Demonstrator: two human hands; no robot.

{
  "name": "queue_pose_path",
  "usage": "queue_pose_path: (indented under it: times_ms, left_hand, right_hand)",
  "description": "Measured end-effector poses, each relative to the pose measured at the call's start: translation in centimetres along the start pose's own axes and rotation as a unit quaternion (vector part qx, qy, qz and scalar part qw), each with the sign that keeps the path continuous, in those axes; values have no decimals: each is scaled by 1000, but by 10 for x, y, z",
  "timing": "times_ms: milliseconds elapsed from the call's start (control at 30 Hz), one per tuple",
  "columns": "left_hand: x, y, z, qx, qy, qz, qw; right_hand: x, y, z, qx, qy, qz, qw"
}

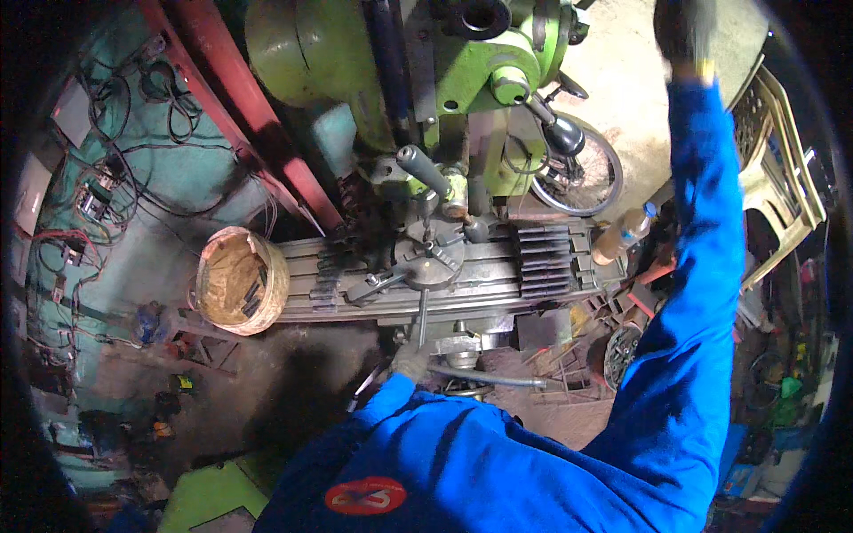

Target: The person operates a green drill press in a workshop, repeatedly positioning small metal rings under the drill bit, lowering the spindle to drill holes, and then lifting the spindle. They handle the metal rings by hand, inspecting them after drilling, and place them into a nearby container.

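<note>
My left hand [409,363], in a grey glove, is closed round the lower end of a metal bar [422,318]. The bar runs up to a round metal fixture [433,265] on the slotted machine table [355,309]. Beside that hand, a longer grey rod [489,377] reaches off to the right. High at the upper right, my right arm is stretched far out. Its dark-gloved hand [680,35] is smeared by motion, so its fingers cannot be made out. Above the fixture stands a grey cylindrical handle [424,171].
A green machine [498,71] rises behind the table. At the table's left end sits a round tub [275,289] with dark pieces inside. A plastic bottle [625,233] stands at the right end, near dark ribbed blocks [544,259]. A chair [791,178] is farther right.
</note>
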State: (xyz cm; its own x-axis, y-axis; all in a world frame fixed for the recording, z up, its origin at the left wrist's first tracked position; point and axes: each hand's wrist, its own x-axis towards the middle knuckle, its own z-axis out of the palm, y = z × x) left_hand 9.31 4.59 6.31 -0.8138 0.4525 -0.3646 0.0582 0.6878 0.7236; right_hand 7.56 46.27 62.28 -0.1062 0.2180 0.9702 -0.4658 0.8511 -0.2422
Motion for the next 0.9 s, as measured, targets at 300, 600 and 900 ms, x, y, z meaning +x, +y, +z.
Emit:
queue_pose_path:
  times_ms: [300,600,900]
  left_hand:
    - [10,-53,0,-449,-186,-76,871]
    - [18,-42,-27,-420,-245,-108,867]
    - [60,-82,-15,-397,-257,-67,879]
  right_hand:
    - [-396,-133,-64,18,-277,328,903]
    - [-479,-245,208,362,-478,482,639]
    - [-406,-223,16,-190,-379,346,837]
